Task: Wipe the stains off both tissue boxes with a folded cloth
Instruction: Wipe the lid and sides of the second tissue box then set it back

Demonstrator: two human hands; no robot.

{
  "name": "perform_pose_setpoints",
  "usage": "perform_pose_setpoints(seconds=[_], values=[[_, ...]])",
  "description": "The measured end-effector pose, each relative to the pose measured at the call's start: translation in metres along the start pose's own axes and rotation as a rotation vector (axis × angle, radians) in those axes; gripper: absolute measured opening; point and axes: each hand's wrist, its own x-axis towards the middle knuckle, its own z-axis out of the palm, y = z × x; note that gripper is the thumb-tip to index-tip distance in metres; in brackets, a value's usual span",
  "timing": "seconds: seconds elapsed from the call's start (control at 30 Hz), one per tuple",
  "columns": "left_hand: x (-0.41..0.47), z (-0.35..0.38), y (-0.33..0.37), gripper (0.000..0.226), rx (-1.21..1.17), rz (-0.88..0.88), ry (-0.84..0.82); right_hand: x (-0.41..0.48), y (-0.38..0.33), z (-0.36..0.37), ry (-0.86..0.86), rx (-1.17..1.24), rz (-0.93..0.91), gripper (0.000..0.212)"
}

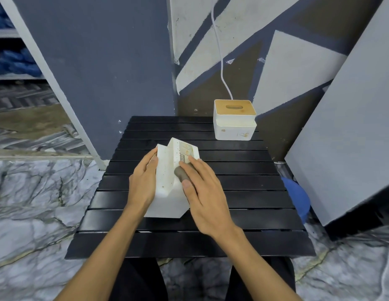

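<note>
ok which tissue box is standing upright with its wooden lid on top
The far box at the table's back right corner. The near box lies tipped between the left hand and right hand, which holds a grey cloth against it.

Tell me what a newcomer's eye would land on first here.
The speckled white tissue box at the middle of the black slatted table draws the eye first: the left hand steadies its side while the right hand holds a folded grey cloth against its face. Next comes the second tissue box with a wooden lid, standing at the table's far right corner.
</note>
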Motion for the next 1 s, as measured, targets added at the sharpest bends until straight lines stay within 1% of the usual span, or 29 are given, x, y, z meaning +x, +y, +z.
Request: perform_pose_setpoints(seconds=[0.07, 0.2, 0.3, 0.37, 0.43, 0.53, 0.63, 0.7, 0.77, 0.87, 1.0], values=[[0.0, 0.002, 0.001, 0.032, -0.004, 0.004, 0.005, -0.006, -0.001, 0.001, 0.006, 0.01, 0.005, 0.049], [0.001, 0.001, -0.001, 0.034, 0.006, 0.009, -0.004, -0.014, -0.006, 0.005, 0.024, -0.089, -0.092, 0.048], [0.003, -0.002, -0.004, 0.034, 0.008, 0.007, -0.015, -0.005, -0.008, 0.004, -0.007, -0.145, -0.143, 0.047], [0.003, -0.004, -0.005, 0.034, 0.003, 0.004, -0.013, 0.007, -0.007, 0.0, -0.039, -0.12, -0.125, 0.047], [0.003, -0.007, -0.006, 0.034, -0.002, 0.005, -0.019, 0.015, -0.003, -0.002, -0.058, -0.038, -0.077, 0.049], [0.002, -0.006, -0.006, 0.034, -0.004, 0.004, -0.021, 0.007, 0.004, -0.002, -0.008, 0.032, -0.033, 0.049], [0.0, -0.008, -0.006, 0.034, -0.002, 0.002, -0.022, -0.01, -0.004, 0.004, 0.023, -0.046, -0.086, 0.045], [0.0, -0.009, -0.007, 0.035, 0.003, -0.005, -0.029, -0.011, -0.011, 0.006, -0.002, -0.114, -0.147, 0.045], [-0.001, -0.009, -0.008, 0.035, 0.006, -0.003, -0.029, -0.001, -0.015, 0.003, -0.031, -0.148, -0.163, 0.046], [0.0, -0.008, -0.006, 0.034, 0.005, -0.006, -0.026, 0.01, -0.011, 0.0, -0.055, -0.115, -0.113, 0.047], [-0.001, -0.007, -0.006, 0.033, 0.017, 0.003, -0.032, -0.001, -0.005, 0.002, -0.028, -0.064, -0.023, 0.051]])
